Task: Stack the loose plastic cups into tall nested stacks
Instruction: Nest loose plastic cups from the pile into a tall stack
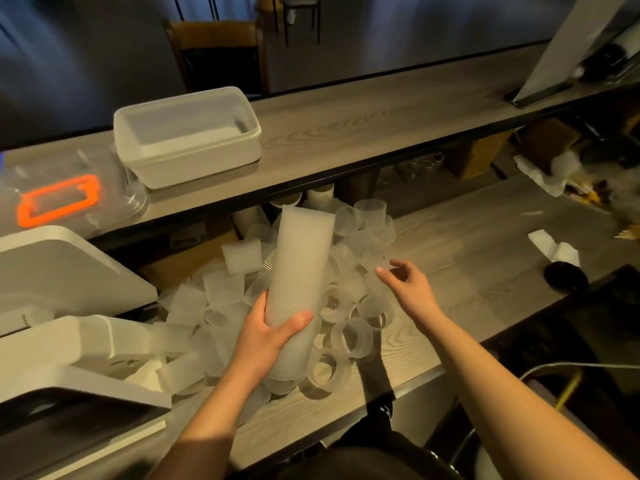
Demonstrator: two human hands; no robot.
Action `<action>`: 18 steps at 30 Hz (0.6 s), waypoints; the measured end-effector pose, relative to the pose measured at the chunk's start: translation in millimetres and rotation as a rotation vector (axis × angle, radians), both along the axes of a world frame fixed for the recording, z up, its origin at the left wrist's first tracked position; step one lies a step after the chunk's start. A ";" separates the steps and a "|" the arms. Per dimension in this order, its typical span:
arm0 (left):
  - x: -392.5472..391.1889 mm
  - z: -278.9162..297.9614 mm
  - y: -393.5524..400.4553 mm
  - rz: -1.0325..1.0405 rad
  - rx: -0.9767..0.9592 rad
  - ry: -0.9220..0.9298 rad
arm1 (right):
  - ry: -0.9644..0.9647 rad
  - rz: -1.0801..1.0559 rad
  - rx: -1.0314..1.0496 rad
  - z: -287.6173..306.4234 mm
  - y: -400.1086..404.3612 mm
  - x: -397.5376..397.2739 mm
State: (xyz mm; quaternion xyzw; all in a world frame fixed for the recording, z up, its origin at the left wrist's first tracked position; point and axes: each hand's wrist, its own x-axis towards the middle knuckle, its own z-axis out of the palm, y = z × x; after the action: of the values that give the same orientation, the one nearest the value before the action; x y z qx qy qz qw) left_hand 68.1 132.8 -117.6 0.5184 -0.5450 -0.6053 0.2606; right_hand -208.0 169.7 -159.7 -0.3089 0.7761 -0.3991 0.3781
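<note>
I'm seeing my left hand (pixel 268 336) wrapping around a tall nested stack (pixel 299 268) of frosted, ribbed plastic cups, standing at centre frame. Loose cups (pixel 351 337) of the same translucent plastic are lying heaped around it on the grey wood-grain counter (pixel 485 271). My right hand (pixel 407 284) is hovering spread and empty at centre right.

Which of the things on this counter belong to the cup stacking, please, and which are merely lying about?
Belonging to the job:
- tall nested stack, gripped by the left hand
- loose cups heaped on the counter
- right hand, open, reaching over the heap

Lying about:
- white tub on the upper shelf
- orange frame
- crumpled tissue
- dark round object
</note>
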 end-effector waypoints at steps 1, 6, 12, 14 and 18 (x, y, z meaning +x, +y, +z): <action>0.0 -0.7 0.8 0.008 0.000 -0.003 | 0.045 0.017 0.037 -9.1 4.5 1.6; -5.3 -1.1 6.2 0.024 -0.008 -0.028 | 0.230 0.132 0.209 -43.3 13.2 12.2; -5.0 2.2 4.9 -0.008 -0.048 -0.075 | 0.319 0.138 0.233 -62.6 -4.2 14.3; -4.5 3.4 4.9 -0.002 -0.055 -0.073 | 0.320 0.122 0.223 -63.8 -6.5 14.8; -3.6 2.6 4.7 0.002 -0.057 -0.083 | 0.234 0.101 0.175 -68.7 0.6 11.3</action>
State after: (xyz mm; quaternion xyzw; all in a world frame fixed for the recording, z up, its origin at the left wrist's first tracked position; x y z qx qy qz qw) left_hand 64.5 137.5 -115.1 0.5360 -0.5718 -0.5671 0.2531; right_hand -196.6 170.4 -228.4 -0.3579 0.8300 -0.2719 0.3302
